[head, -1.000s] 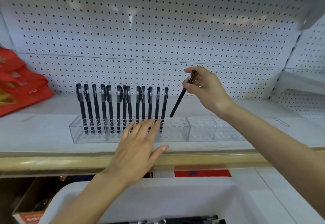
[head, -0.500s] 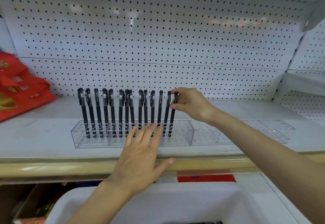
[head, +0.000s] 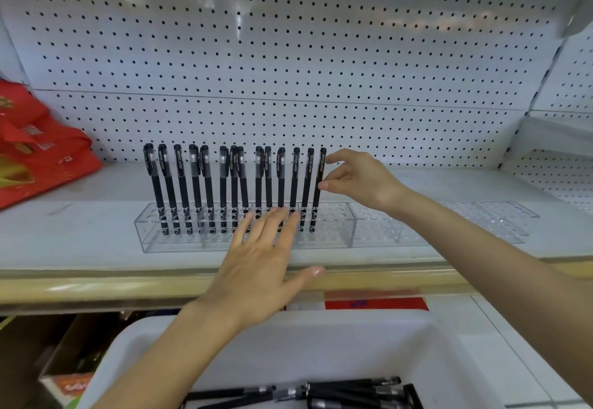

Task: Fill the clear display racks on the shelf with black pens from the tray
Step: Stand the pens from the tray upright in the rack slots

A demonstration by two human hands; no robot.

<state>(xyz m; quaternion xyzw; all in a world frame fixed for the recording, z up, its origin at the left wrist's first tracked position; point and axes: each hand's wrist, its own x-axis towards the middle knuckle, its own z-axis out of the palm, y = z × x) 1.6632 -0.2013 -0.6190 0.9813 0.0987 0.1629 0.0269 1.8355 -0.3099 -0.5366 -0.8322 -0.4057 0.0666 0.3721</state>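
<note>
Right, main risk as I see it: the newest pen (head: 317, 190) stands at the R end of the row in the left rack (head: 179, 241), and my right hand (head: 362, 180) sits right beside it. Fingers are loosely spread, thumb tip at the barrel, holding nothing as far as I can tell; a careless pull-away could tip that pen into its neighbours. Left hand (head: 260, 267) is flat and wide, empty, fingertips touching the rack's front, prob steadying it. Press too hard and the rack could skid on the shelf (head: 80, 235). Right rack (head: 433, 225) has no pens yet. Spare pens (head: 337, 392) lie in the white tray (head: 321, 331) below, so plenty remains.
</note>
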